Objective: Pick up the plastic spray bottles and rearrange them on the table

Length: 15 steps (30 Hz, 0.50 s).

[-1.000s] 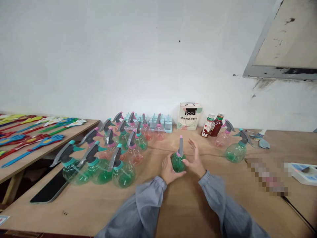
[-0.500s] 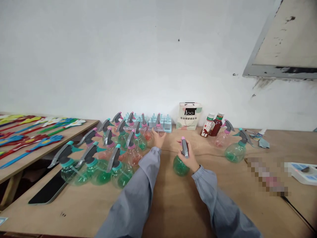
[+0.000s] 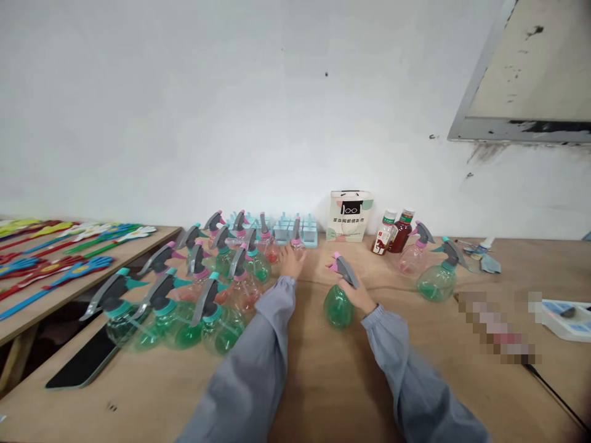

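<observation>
My right hand point(image 3: 359, 293) is closed round the neck of a spray bottle point(image 3: 338, 307) with a green base, a grey trigger and a pink nozzle. That bottle is tilted a little. Farther back, my left hand point(image 3: 292, 261) is at a clear spray bottle point(image 3: 298, 245) with a pink collar, its fingers apart at the near side. The hand partly hides this bottle's body. To the left stand several more spray bottles, among them a green-based one point(image 3: 225, 329) in front and a red-based one point(image 3: 244, 289) behind it.
Light-blue moulds point(image 3: 309, 231), a paper bag point(image 3: 347, 218) and two sauce bottles point(image 3: 403, 232) line the wall. A pink-collared spray bottle point(image 3: 412, 257) and a green one point(image 3: 437, 283) stand right. A phone point(image 3: 83, 360) lies left; colourful hand-shaped toys point(image 3: 87, 271) cover another table.
My left hand's fingers have loosened and shifted left of the clear bottle. The bottle in my right hand has tipped, its grey trigger swinging to the right. The view has shifted slightly.
</observation>
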Motion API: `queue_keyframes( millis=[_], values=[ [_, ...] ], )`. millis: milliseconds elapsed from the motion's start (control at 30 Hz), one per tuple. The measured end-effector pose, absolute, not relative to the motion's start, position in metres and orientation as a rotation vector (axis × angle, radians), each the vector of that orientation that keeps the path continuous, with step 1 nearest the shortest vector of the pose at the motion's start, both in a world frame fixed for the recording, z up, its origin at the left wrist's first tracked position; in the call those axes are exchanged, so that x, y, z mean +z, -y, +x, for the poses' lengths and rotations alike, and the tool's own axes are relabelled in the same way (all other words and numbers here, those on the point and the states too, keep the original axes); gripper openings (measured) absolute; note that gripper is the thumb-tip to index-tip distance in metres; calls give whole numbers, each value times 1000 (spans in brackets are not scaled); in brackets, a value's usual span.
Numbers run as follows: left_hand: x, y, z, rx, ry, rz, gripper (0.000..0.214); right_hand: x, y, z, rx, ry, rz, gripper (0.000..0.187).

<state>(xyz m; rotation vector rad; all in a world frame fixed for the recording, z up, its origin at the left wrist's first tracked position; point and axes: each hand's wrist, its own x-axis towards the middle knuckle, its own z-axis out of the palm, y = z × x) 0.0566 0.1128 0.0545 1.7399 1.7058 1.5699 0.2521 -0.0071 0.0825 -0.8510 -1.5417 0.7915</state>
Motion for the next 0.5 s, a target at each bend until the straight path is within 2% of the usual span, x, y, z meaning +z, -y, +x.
queue_keyframes(
  millis=[200, 500],
  values=[
    [24, -47, 39, 1504, -1736, 1934, 69, 105, 11, 249, 1324, 1397, -741, 49],
    [10, 2, 12, 1545, -1563, 1797, 67, 112, 28, 239, 1456, 1403, -659, 37]
  ],
)
